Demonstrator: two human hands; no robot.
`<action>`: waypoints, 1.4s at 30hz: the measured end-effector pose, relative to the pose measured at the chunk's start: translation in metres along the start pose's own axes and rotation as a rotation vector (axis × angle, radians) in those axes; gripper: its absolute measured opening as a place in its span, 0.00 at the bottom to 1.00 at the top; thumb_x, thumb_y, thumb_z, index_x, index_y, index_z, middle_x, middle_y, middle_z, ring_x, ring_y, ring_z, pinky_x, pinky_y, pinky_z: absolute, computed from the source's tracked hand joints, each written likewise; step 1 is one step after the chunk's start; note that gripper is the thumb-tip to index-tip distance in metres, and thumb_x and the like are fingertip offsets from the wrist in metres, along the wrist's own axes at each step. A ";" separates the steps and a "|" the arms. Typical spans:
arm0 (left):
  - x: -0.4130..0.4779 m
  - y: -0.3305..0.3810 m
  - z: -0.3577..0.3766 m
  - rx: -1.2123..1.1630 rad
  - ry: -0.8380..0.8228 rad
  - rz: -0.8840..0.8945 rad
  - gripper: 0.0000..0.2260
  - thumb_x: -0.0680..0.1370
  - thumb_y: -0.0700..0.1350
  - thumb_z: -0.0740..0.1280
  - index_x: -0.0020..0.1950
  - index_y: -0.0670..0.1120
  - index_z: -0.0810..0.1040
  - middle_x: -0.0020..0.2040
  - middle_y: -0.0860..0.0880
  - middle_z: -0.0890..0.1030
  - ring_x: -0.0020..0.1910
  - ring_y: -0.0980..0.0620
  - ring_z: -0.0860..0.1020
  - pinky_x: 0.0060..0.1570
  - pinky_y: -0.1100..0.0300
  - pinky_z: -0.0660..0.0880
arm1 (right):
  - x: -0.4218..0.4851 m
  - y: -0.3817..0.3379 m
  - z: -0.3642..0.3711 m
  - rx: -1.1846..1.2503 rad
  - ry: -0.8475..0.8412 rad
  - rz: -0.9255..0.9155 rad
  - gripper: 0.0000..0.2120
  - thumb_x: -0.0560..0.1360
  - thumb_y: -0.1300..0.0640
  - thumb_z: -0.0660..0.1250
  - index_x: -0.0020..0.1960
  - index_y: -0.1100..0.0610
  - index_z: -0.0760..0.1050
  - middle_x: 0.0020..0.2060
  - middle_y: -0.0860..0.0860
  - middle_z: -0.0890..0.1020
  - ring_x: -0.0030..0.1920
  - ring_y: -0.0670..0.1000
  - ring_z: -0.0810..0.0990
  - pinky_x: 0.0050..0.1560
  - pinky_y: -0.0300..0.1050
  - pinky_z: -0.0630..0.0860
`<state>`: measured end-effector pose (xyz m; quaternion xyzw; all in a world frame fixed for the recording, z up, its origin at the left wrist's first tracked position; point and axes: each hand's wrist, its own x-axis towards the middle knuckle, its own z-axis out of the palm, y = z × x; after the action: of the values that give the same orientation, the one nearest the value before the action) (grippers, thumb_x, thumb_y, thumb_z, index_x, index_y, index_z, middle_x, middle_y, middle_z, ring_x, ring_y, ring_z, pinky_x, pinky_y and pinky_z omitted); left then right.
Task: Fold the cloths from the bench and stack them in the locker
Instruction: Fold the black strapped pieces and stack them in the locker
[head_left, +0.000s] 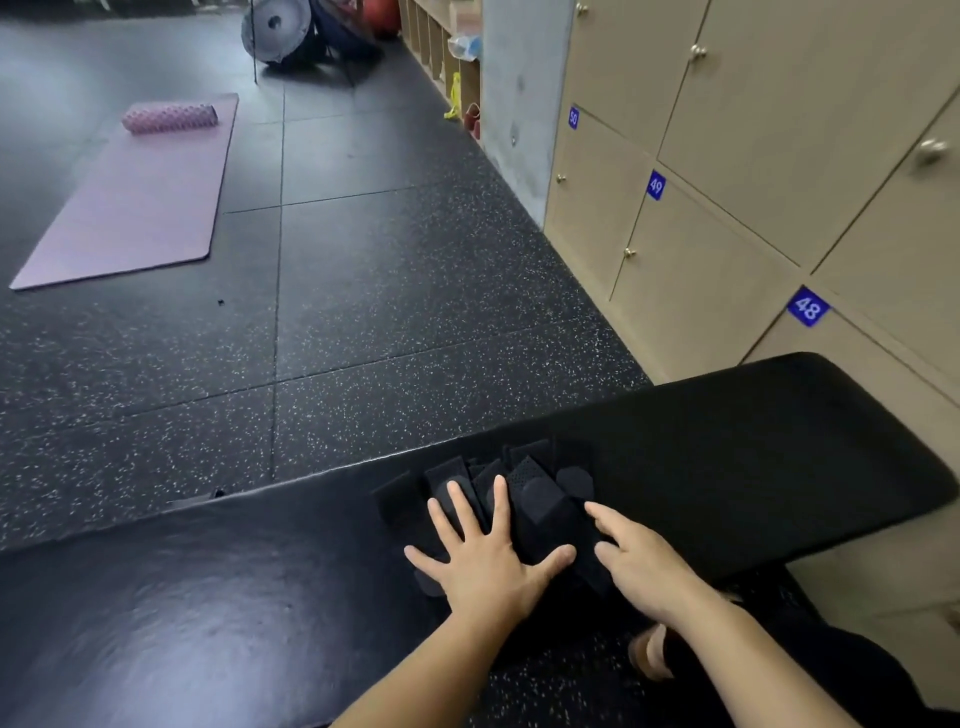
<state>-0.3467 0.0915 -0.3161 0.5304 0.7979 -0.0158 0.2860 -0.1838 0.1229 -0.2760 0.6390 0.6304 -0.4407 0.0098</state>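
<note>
Blue square tags with white numerals mark the beige lockers (727, 156) from 1 to 3 o'clock in the view: "50" (573, 118) farthest, "49" (656, 185) in the middle, "48" (808, 307) nearest. The locker doors are flat, matte panels with small round metal knobs (697, 51), and every door in sight is closed. The bench (753, 467) runs across the lower part of the view from 8 to 3 o'clock, a long black padded slab with a rounded end and a faint sheen. The cloths (535, 493) lie on it at 5 o'clock, a small heap of black pieces with overlapping strips and flaps; one piece shows a perforated, mesh-like surface, and others look smooth with rounded tabs. The left hand (488, 556) presses flat on the heap, palm down, fingers straight and spread wide, clasping nothing. The right hand (639, 561) sits just at 3 o'clock of it, palm down, index finger and thumb stretched loosely onto the heap's right edge, resting there without curling round the fabric. The floor (389, 312) is dark rubber tile flecked with pale specks, with thin seams between squares. At 10 o'clock a purple rectangular mat (140, 197) lies flat, and a pink knobbly roller (169, 118) rests across its far end.
</note>
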 end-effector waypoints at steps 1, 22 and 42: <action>0.002 0.007 0.000 -0.001 -0.001 0.002 0.50 0.62 0.83 0.50 0.75 0.64 0.31 0.76 0.45 0.27 0.74 0.39 0.27 0.66 0.25 0.37 | 0.002 0.004 -0.004 0.019 0.008 0.002 0.27 0.80 0.55 0.55 0.77 0.42 0.56 0.75 0.48 0.65 0.73 0.50 0.64 0.71 0.49 0.64; 0.013 0.006 0.021 0.192 0.085 0.199 0.43 0.61 0.79 0.30 0.73 0.64 0.27 0.76 0.49 0.27 0.72 0.48 0.24 0.71 0.37 0.35 | 0.024 0.025 -0.011 -0.432 0.211 -0.216 0.28 0.82 0.48 0.54 0.79 0.47 0.49 0.79 0.51 0.49 0.78 0.49 0.48 0.73 0.47 0.56; 0.007 -0.003 -0.003 -0.123 0.364 0.113 0.29 0.78 0.61 0.63 0.76 0.50 0.65 0.72 0.50 0.69 0.71 0.48 0.64 0.66 0.50 0.62 | 0.029 0.018 -0.027 -0.160 0.353 -0.040 0.30 0.79 0.48 0.63 0.77 0.53 0.58 0.74 0.50 0.65 0.73 0.53 0.62 0.70 0.48 0.62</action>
<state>-0.3522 0.0975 -0.3174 0.5498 0.8049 0.1454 0.1694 -0.1596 0.1580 -0.2861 0.6908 0.6679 -0.2705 -0.0589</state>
